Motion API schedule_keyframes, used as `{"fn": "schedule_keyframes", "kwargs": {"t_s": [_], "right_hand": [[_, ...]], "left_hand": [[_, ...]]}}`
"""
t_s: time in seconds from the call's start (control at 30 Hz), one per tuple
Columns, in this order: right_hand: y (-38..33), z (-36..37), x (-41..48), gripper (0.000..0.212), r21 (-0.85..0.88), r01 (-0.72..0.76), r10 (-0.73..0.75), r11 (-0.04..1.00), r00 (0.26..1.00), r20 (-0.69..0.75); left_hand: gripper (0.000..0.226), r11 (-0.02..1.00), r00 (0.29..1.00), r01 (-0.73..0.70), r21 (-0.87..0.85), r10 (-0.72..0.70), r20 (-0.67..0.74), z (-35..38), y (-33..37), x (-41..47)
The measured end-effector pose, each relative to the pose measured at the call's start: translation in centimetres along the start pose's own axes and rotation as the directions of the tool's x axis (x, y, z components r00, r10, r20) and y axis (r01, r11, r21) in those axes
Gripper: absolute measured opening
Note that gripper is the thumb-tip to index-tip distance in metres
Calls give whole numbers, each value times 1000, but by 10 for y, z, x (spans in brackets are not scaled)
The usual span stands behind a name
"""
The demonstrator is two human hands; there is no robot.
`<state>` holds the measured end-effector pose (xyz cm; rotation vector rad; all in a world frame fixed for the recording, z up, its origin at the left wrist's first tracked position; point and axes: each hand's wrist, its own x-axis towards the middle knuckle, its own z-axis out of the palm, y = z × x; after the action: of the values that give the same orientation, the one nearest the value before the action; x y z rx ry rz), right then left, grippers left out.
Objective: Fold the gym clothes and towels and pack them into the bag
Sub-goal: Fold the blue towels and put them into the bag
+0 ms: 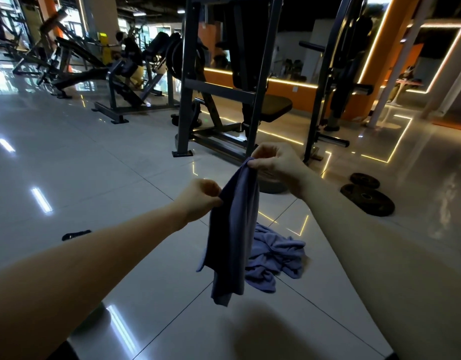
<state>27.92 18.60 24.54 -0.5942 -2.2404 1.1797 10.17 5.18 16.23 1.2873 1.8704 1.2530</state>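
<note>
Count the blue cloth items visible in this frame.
2. A hanging blue cloth is pinched by the left hand and right hand; a crumpled blue cloth lies on the floor behind it. That heap could hide more than one piece.

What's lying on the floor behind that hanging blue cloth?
A crumpled blue garment lies on the tiled floor; the held blue cloth hides its left part.

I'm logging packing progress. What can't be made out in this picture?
Head view only.
- Bag: nowhere in frame.
- Blue cloth pinched by left hand and right hand: hangs bunched, so shirt or towel is unclear.
- Blue pile on the floor: partly behind the cloth; number of pieces unclear.
- Small dark object on the floor: too small and dim to identify.
</note>
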Motion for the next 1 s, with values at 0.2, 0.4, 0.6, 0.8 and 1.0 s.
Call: {"fn": "schedule_keyframes", "kwargs": {"t_s": [0.2,0.4,0.6,0.8,1.0], "right_hand": [[-3,-25,-8,3,122,4,16,993,986,-165],[-15,-55,-14,2,179,59,1,982,948,-317],[-18,-70,-23,9,224,48,15,973,963,-270],[-14,-76,-30,10,331,34,30,943,982,-186],[5,-92,-34,8,450,-9,78,893,988,-135]], "left_hand": [[21,989,978,-146,20,148,-149,8,2,-2],[16,887,900,-345,307,405,-158,32,2,-4],[42,881,937,-278,384,336,-93,66,14,5],[22,945,955,-297,141,294,38,95,27,14],[33,963,946,-265,-39,268,180,108,46,10]]}}
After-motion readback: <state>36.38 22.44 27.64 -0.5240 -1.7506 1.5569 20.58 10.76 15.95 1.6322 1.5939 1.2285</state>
